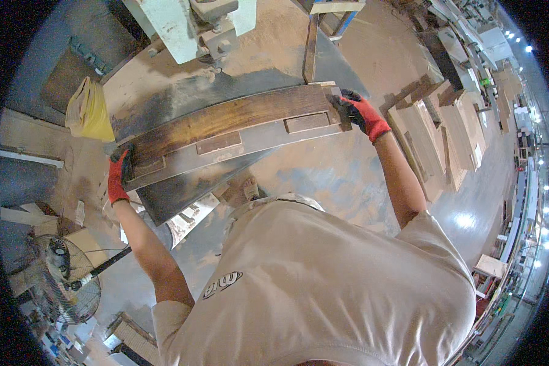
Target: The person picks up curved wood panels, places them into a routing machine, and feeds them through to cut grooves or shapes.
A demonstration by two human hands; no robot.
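A long brown wooden board with strong dark grain stretches across in front of me, between my hands. Along its near side runs a paler strip that carries small wooden blocks. At the left end my left hand, in a red and black glove, is closed round the edge. My right hand, gloved the same way, grips the right end, where short wooden end pieces sit. Some fingertips of both hands are hidden behind the wood. A dark flat surface shows beneath.
A pale green machine stands beyond the board. To the left are a yellow sack and a standing fan. Stacked wooden panels rise on the right. Sawdust covers much of the floor.
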